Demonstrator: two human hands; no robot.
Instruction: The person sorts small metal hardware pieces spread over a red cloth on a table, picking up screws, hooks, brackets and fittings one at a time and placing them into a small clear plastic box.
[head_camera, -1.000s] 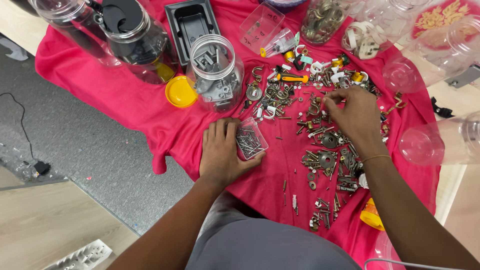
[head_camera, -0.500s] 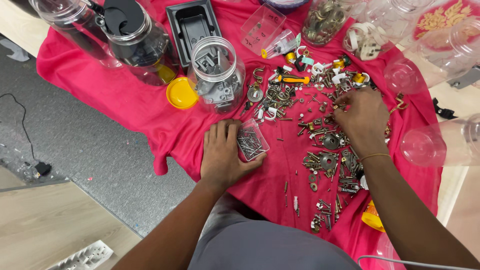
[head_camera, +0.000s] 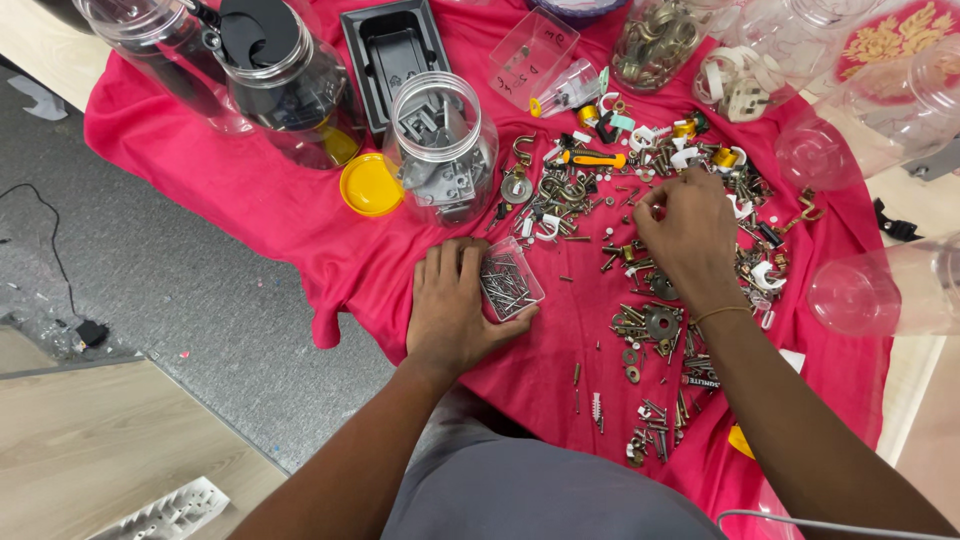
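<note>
My left hand (head_camera: 456, 310) rests on the red cloth (head_camera: 280, 215) and holds a small clear plastic box of nails (head_camera: 510, 279) steady between thumb and fingers. My right hand (head_camera: 688, 236) hovers over a scattered pile of screws, hooks, washers and clips (head_camera: 640, 260), its fingertips pinched together at the pile's upper middle. Whether a small piece sits between those fingertips is hidden.
A clear jar of grey metal parts (head_camera: 441, 146) stands beside a yellow lid (head_camera: 370, 184). A black tray (head_camera: 392, 50), a dark-lidded jar (head_camera: 285, 75), clear boxes (head_camera: 532, 58) and several empty clear jars (head_camera: 880, 285) ring the cloth. An orange-handled tool (head_camera: 590, 158) lies among the hardware.
My right hand has shifted slightly left and up across the hardware pile, fingers now pinched. My left hand stays on the nail box.
</note>
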